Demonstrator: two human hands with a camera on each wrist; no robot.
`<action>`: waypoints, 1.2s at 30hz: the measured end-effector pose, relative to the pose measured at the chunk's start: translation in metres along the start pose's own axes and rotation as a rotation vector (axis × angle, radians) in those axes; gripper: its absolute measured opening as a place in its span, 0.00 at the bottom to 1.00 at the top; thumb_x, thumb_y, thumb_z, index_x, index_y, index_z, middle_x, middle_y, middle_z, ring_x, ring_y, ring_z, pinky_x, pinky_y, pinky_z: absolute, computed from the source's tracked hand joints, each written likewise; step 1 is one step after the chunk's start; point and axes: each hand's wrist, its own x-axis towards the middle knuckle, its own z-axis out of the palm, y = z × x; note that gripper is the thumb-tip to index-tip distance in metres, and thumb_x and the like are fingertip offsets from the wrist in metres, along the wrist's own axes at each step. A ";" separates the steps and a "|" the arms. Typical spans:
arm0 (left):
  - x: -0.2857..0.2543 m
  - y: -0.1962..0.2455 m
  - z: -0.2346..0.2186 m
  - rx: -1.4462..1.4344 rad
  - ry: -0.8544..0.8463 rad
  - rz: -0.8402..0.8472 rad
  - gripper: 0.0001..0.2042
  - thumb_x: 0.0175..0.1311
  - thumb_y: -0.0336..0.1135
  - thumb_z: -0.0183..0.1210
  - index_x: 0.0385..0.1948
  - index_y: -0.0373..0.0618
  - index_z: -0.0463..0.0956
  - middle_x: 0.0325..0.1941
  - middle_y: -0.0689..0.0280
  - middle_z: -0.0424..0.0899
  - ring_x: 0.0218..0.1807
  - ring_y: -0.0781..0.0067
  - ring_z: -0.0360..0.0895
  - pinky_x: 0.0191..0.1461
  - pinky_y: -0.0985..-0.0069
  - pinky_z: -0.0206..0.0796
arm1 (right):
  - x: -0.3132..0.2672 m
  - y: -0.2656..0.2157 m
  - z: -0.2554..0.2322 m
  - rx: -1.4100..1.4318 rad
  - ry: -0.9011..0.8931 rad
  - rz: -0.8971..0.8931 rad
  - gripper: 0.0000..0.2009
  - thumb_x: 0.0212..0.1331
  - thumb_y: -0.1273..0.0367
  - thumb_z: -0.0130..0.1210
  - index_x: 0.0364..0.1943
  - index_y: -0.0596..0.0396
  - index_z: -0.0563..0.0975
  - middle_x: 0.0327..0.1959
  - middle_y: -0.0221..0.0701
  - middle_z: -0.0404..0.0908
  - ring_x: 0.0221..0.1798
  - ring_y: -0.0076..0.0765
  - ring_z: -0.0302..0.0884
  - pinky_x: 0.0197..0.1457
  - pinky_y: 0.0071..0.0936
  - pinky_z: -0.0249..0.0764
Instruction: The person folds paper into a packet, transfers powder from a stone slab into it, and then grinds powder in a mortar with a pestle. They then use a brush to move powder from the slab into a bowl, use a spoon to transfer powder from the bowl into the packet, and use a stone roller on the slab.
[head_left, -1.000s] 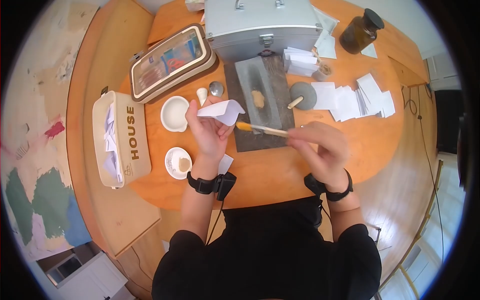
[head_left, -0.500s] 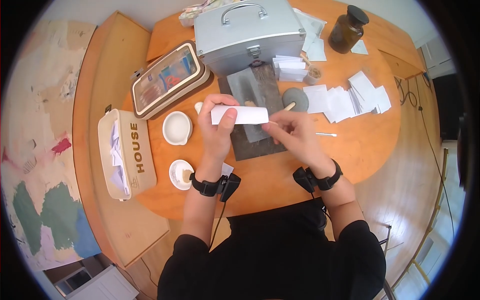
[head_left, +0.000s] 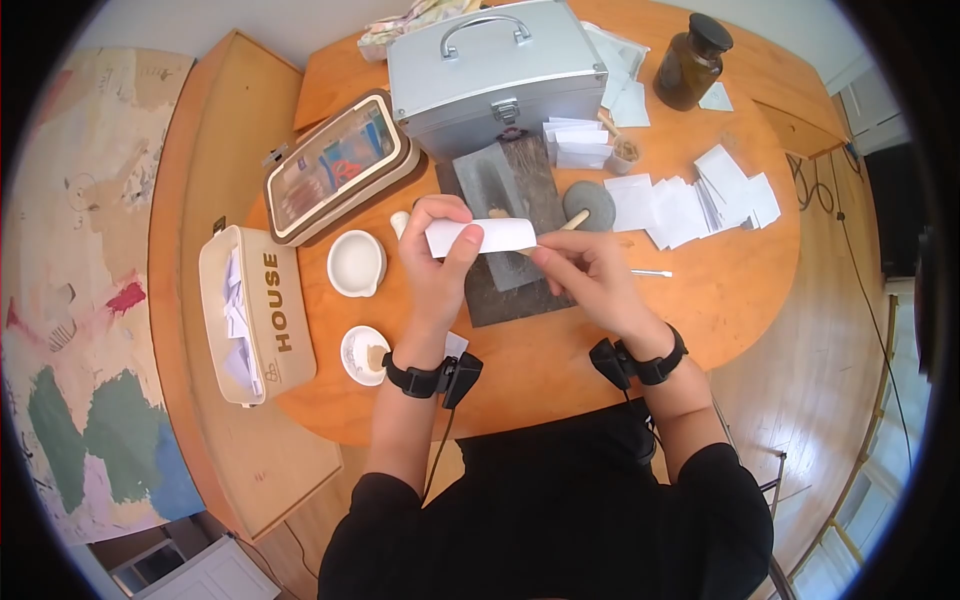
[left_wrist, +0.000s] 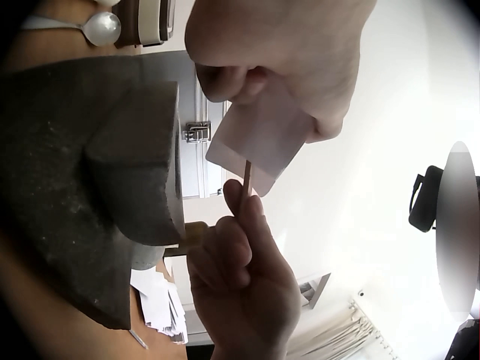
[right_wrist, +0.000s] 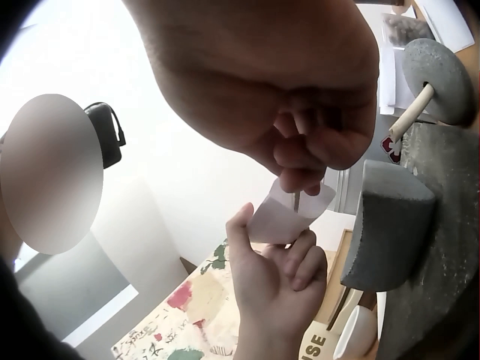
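The word "HOUSE" (head_left: 275,302) runs in brown capitals along the side of the cream bin (head_left: 260,315), read sideways from the head view, with a small outlined emblem (head_left: 270,371) near its H. The right wrist view catches only the ending, "USE". A dark red mark (right_wrist: 390,148) by the silver case (head_left: 480,68) is too small to make out.

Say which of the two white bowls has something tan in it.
The bowl nearer the person; a tan lump sits in it, while the spouted bowl beyond shows only white inside.
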 end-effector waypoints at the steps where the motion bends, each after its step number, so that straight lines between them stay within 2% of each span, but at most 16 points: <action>1: 0.002 0.001 -0.001 -0.020 0.010 -0.005 0.09 0.61 0.34 0.63 0.34 0.44 0.72 0.40 0.69 0.74 0.27 0.87 0.64 0.23 0.87 0.51 | -0.001 0.000 -0.002 -0.007 0.007 0.004 0.11 0.68 0.69 0.53 0.44 0.65 0.81 0.19 0.22 0.73 0.22 0.13 0.66 0.25 0.17 0.61; 4: -0.001 0.013 0.006 0.054 -0.080 -0.021 0.09 0.58 0.29 0.65 0.35 0.43 0.72 0.40 0.67 0.74 0.41 0.79 0.69 0.44 0.80 0.63 | -0.005 -0.002 -0.006 0.027 -0.069 0.019 0.12 0.70 0.70 0.51 0.48 0.65 0.79 0.22 0.23 0.75 0.23 0.14 0.66 0.26 0.16 0.62; 7: -0.001 0.002 0.003 0.032 -0.041 0.053 0.09 0.58 0.28 0.65 0.36 0.43 0.72 0.40 0.67 0.74 0.41 0.78 0.70 0.45 0.79 0.63 | -0.008 0.001 -0.009 0.059 -0.080 0.044 0.13 0.71 0.70 0.48 0.50 0.64 0.78 0.23 0.24 0.76 0.24 0.14 0.66 0.27 0.16 0.63; 10: -0.003 0.001 -0.001 -0.021 0.016 -0.018 0.09 0.58 0.28 0.65 0.36 0.43 0.73 0.39 0.66 0.74 0.42 0.77 0.70 0.45 0.79 0.64 | -0.008 -0.004 -0.013 0.088 -0.081 0.053 0.12 0.70 0.71 0.49 0.49 0.64 0.79 0.23 0.24 0.76 0.24 0.14 0.66 0.27 0.15 0.63; 13: -0.001 0.010 0.005 0.062 -0.098 0.034 0.09 0.58 0.28 0.65 0.36 0.42 0.73 0.39 0.66 0.74 0.42 0.78 0.70 0.45 0.80 0.64 | -0.006 -0.005 -0.009 0.083 -0.077 0.068 0.11 0.70 0.71 0.50 0.48 0.63 0.79 0.23 0.24 0.76 0.24 0.14 0.66 0.27 0.14 0.63; 16: -0.001 0.004 -0.004 -0.049 0.000 -0.001 0.09 0.58 0.28 0.65 0.36 0.42 0.73 0.39 0.66 0.74 0.41 0.78 0.70 0.43 0.80 0.64 | -0.007 0.000 -0.014 0.138 -0.048 0.078 0.10 0.69 0.70 0.51 0.46 0.63 0.79 0.23 0.24 0.77 0.24 0.14 0.67 0.27 0.14 0.62; 19: -0.003 0.010 0.003 0.080 -0.131 0.038 0.10 0.58 0.28 0.65 0.36 0.43 0.72 0.39 0.67 0.73 0.39 0.79 0.70 0.42 0.81 0.64 | -0.008 -0.001 -0.007 0.133 -0.056 0.078 0.11 0.69 0.69 0.52 0.46 0.63 0.79 0.23 0.24 0.77 0.24 0.13 0.67 0.26 0.14 0.62; 22: -0.002 0.002 -0.003 0.046 -0.055 0.074 0.11 0.57 0.27 0.66 0.36 0.43 0.72 0.40 0.67 0.73 0.39 0.79 0.70 0.41 0.81 0.64 | -0.007 0.002 -0.007 0.133 -0.058 0.069 0.10 0.69 0.69 0.53 0.45 0.63 0.79 0.23 0.23 0.77 0.24 0.13 0.68 0.26 0.14 0.62; 25: -0.006 0.004 0.009 0.017 -0.049 -0.027 0.11 0.57 0.28 0.66 0.36 0.43 0.71 0.39 0.67 0.73 0.39 0.79 0.70 0.41 0.81 0.64 | -0.006 -0.006 -0.002 0.180 -0.006 0.087 0.10 0.69 0.69 0.53 0.44 0.63 0.79 0.22 0.23 0.77 0.24 0.13 0.68 0.26 0.14 0.62; 31: -0.003 0.004 0.005 0.136 -0.054 0.096 0.11 0.57 0.28 0.66 0.36 0.43 0.71 0.40 0.66 0.73 0.40 0.78 0.70 0.44 0.80 0.64 | -0.008 0.002 -0.004 0.156 0.015 0.086 0.10 0.69 0.69 0.53 0.43 0.63 0.79 0.22 0.23 0.76 0.23 0.13 0.68 0.25 0.14 0.62; 35: 0.000 0.003 -0.007 0.178 0.227 0.160 0.11 0.57 0.30 0.66 0.35 0.42 0.72 0.41 0.64 0.75 0.42 0.75 0.71 0.48 0.76 0.65 | -0.023 0.006 -0.022 0.146 0.084 0.095 0.10 0.69 0.69 0.52 0.43 0.63 0.79 0.21 0.23 0.76 0.23 0.14 0.68 0.25 0.14 0.62; 36: 0.000 0.003 -0.010 0.125 0.231 0.131 0.11 0.59 0.33 0.65 0.35 0.42 0.72 0.41 0.63 0.75 0.39 0.76 0.70 0.44 0.78 0.64 | -0.029 0.008 -0.027 0.145 0.106 0.084 0.09 0.69 0.70 0.52 0.44 0.63 0.79 0.21 0.23 0.76 0.23 0.14 0.68 0.26 0.14 0.62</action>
